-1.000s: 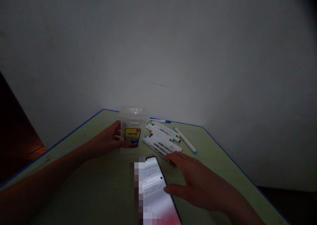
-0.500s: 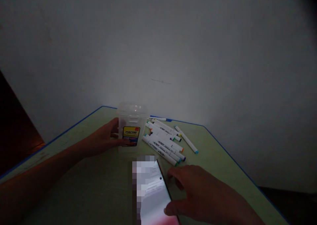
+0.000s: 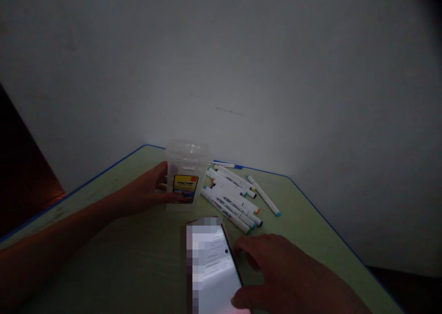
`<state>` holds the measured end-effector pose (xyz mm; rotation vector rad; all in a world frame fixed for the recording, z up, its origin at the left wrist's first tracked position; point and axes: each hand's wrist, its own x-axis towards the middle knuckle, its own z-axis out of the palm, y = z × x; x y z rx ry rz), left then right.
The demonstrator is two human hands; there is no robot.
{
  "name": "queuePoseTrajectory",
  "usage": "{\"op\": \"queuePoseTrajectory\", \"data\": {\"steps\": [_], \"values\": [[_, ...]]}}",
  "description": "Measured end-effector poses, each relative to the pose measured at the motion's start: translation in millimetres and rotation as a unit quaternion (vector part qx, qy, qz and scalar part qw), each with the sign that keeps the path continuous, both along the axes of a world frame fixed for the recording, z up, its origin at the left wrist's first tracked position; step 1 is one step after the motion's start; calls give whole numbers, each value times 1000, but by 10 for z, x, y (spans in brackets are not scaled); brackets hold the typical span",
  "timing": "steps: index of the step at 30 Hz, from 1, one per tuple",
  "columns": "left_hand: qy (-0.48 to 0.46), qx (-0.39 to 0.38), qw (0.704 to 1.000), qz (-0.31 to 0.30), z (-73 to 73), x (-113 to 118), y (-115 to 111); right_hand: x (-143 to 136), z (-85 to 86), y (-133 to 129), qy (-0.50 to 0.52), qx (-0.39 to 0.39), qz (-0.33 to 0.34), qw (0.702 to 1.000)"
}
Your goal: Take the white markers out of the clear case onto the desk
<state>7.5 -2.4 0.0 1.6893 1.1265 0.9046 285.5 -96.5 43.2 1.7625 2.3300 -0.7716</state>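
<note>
My left hand (image 3: 152, 185) is wrapped around the left side of a clear plastic marker box (image 3: 179, 166), its thumb across the yellow and black label. The box stands upright on the table with its lid down. My right hand (image 3: 276, 268) is beside the right edge of a phone (image 3: 221, 272), fingers bent and apart from the thumb. The thumb tip overlaps the phone's lower right edge; whether it presses there I cannot tell. Several white markers (image 3: 235, 199) with coloured ends lie in a loose pile right of the box. One marker (image 3: 264, 196) lies apart at the right.
The pale table (image 3: 103, 254) has a blue edge and meets a grey wall (image 3: 221, 65) at the back. Light is dim. Blurred blocks cover the phone's left part. A dark area (image 3: 20, 153) lies beyond the table at the left.
The view has shifted slightly, so the box, markers and phone appear a little further right. Both hands keep nearly the same places. The reflection on the phone screen differs.
</note>
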Motion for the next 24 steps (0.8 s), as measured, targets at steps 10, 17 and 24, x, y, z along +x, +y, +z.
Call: {"op": "queuePoseTrajectory", "data": {"steps": [10, 17, 24], "values": [[42, 15, 999, 12, 23, 11, -15, -30, 72, 6, 0, -28, -23, 999], [38, 18, 999, 10, 11, 21, 4, -24, 95, -20, 4, -37, -36, 999], [48, 20, 999, 15, 20, 21, 0, -38, 128, 16, 1, -48, -22, 999]]}}
